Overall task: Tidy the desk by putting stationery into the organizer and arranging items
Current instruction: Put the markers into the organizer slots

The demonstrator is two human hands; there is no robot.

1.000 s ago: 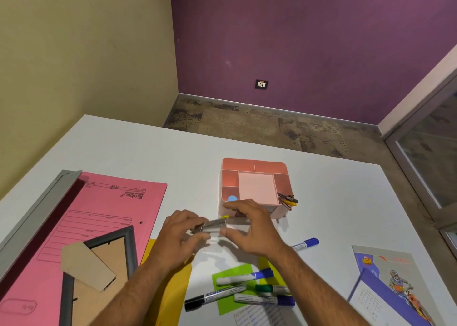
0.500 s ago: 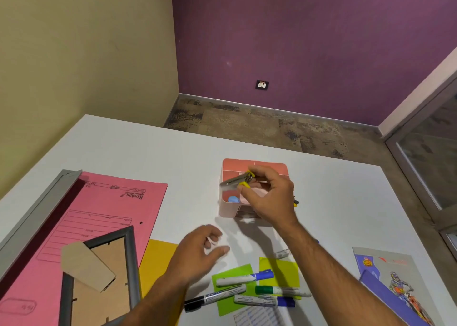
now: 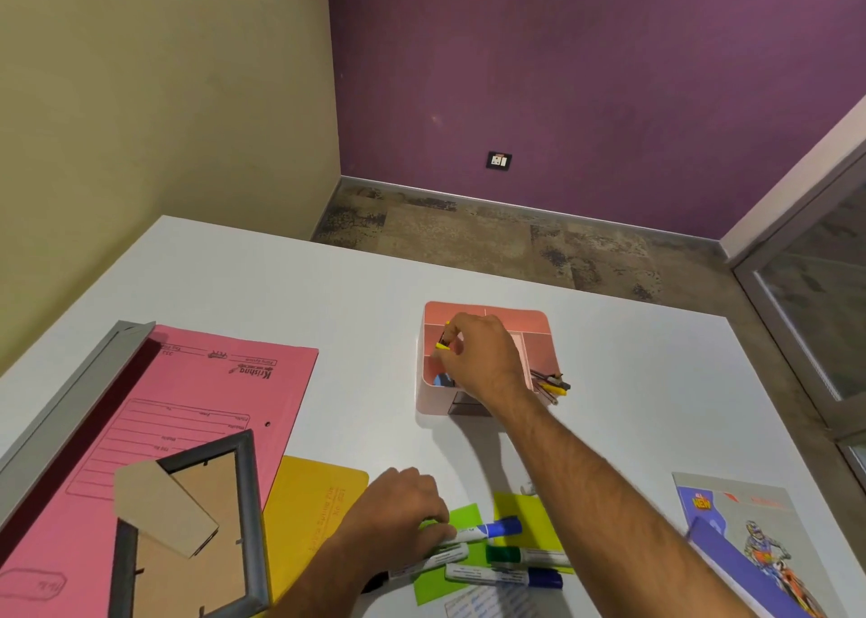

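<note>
Two hands busy — right hand over organizer

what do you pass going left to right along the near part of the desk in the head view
pink folder → picture frame → yellow folder → left hand → markers → booklet
</note>
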